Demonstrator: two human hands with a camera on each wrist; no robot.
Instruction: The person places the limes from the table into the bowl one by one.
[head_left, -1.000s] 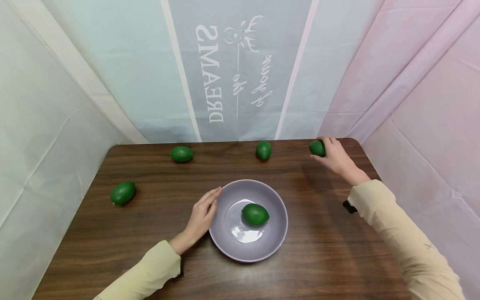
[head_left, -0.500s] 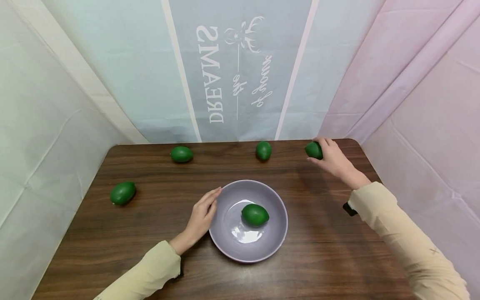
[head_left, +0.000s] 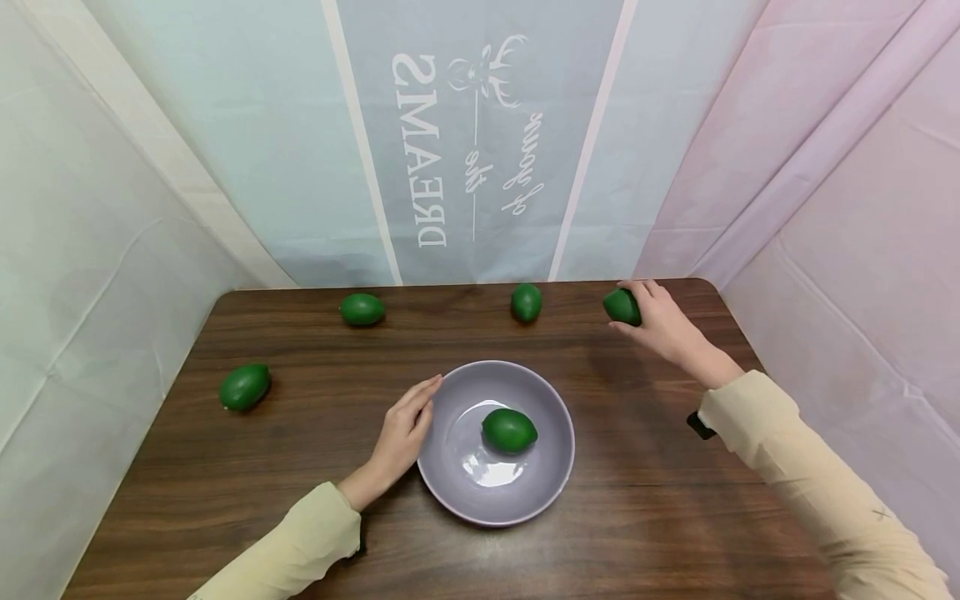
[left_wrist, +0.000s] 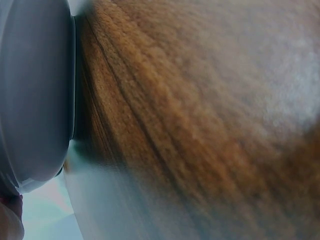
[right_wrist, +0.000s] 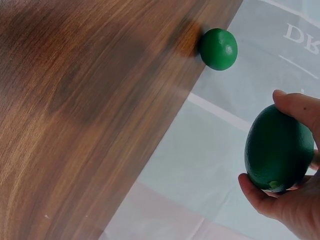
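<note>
My right hand (head_left: 663,327) grips a green lime (head_left: 622,307) near the back right of the table. In the right wrist view the thumb and fingertips curl round that lime (right_wrist: 278,149), and it looks raised off the wood. My left hand (head_left: 401,433) rests with straight fingers against the left side of a grey-purple bowl (head_left: 555,467). One lime (head_left: 509,430) lies inside the bowl. The left wrist view shows the bowl's outer wall (left_wrist: 35,90) up close, with a bit of a finger (left_wrist: 10,222) under its rim.
More limes lie on the brown wooden table (head_left: 630,533): one lime (head_left: 527,302) at the back middle, another lime (head_left: 362,309) at the back left, a third lime (head_left: 245,387) at the left. Printed cloth (head_left: 480,167) hangs behind the table, and pale cloth walls stand at both sides.
My right hand has shifted slightly left and toward me with the lime in its grip. The left hand and the bowl have stayed put.
</note>
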